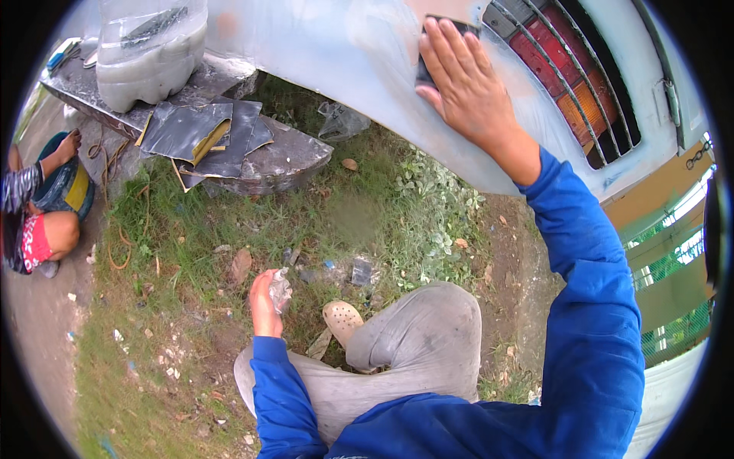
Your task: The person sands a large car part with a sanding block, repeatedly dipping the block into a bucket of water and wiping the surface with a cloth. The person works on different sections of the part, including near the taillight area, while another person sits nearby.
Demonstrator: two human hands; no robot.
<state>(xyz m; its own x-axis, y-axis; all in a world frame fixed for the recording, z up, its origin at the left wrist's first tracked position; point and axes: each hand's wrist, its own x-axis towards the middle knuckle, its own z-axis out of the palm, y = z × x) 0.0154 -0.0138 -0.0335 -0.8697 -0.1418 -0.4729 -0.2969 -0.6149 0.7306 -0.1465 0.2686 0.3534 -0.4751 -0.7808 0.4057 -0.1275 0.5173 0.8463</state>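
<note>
My right hand (468, 88) lies with its fingers stretched over a dark sheet of sandpaper (425, 73), holding it flat against the pale blue-grey vehicle panel (336, 53). The sheet's edges show past the fingers, beside a barred tail light (562, 65). Lower down, above the grass near my knee, my left hand (264, 306) is wrapped round a small clear plastic bottle (280, 292) with a narrow tip pointing up. Part of that bottle is hidden by the fingers.
At the far left, a dusty slab (287, 157) bears folded dark sandpaper sheets (187, 130) and a large cut plastic bottle (153, 57) with whitish contents. Another person (46, 206) crouches beside a dark bucket (76, 187). A clear plastic bag (342, 121) lies under the panel.
</note>
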